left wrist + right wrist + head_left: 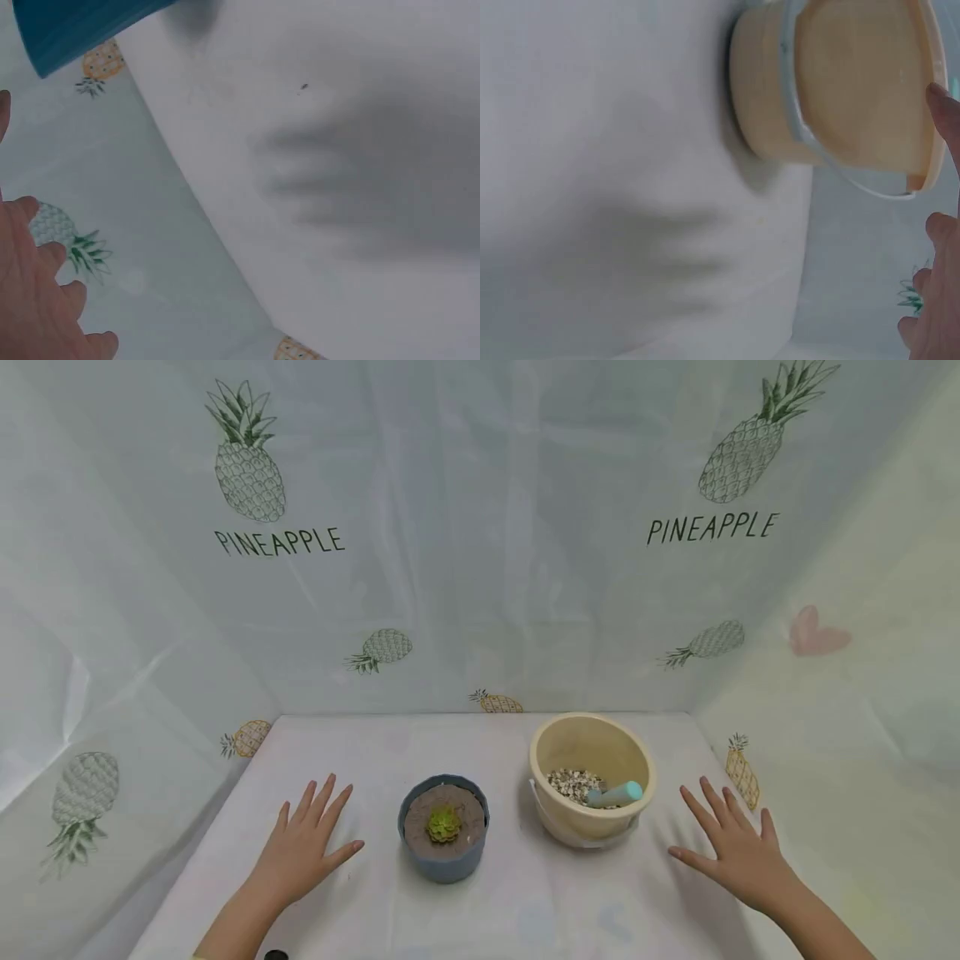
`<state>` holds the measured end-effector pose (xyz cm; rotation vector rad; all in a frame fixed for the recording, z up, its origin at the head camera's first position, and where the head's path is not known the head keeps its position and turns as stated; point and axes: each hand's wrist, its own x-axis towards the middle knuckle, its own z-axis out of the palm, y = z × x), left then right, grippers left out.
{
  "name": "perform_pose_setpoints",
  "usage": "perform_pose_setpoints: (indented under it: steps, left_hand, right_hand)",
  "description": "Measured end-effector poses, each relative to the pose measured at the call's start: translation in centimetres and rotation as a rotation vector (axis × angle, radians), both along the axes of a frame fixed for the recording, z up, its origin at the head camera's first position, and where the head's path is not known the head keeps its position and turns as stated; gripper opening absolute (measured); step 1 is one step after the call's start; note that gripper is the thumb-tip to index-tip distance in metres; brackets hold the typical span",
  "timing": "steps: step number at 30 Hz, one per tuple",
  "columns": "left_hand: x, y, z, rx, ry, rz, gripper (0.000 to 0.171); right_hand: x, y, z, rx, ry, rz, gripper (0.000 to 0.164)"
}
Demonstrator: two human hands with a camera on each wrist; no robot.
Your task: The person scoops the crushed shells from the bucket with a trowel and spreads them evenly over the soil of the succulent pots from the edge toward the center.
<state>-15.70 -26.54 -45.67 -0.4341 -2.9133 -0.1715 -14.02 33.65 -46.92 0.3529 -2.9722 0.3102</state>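
My left hand [296,852] hovers over the left of the table with fingers spread, holding nothing. To its right stands a blue-grey flower pot [442,867] filled with brown soil, a small green succulent [444,823] at its centre. Spread fingers also show on my right hand [738,852], which holds nothing above the right side. Nearest to that hand is a cream bucket [585,827] with a thin white handle. Inside the bucket lie speckled gravel [573,785] and a tool whose turquoise handle [618,794] leans on the wall. In the right wrist view the bucket [765,90] shows from the side.
A pale cloth covers the table [510,910]. White sheeting printed with pineapples [480,568] hangs behind it and along both sides. A small dark round object [276,955] shows at the bottom edge, beside the left forearm.
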Motion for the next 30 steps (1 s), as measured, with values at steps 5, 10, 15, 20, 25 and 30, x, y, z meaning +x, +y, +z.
perform_pose_setpoints:
  steps: [5,10,15,20,25,30]
  left_hand:
    - [-0.5,1.2,1.1,0.063,-0.009,-0.018,0.086]
    - [-0.6,3.1,2.0,0.117,-0.031,-0.053,0.087]
    - [-0.7,5.9,3.2,0.144,-0.014,-0.096,0.087]
    - [-0.9,8.9,4.0,0.171,0.005,-0.139,0.088]
    - [-1.1,11.6,4.5,0.21,-0.043,-0.152,0.088]
    - [-1.3,14.8,4.0,0.357,-0.085,-0.177,0.086]
  right_hand:
    - [-0.2,-0.2,1.0,-0.034,0.027,0.02,0.095]
    - [0.1,-0.3,1.7,-0.075,0.011,0.023,0.095]
    - [0.1,-1.0,2.7,-0.137,0.034,0.041,0.096]
    - [0.0,-2.3,4.2,-0.222,0.003,0.068,0.095]
    - [-0.5,-3.4,5.2,-0.328,-0.028,0.125,0.093]
    - [-1.2,-4.4,5.7,-0.396,-0.043,0.149,0.093]
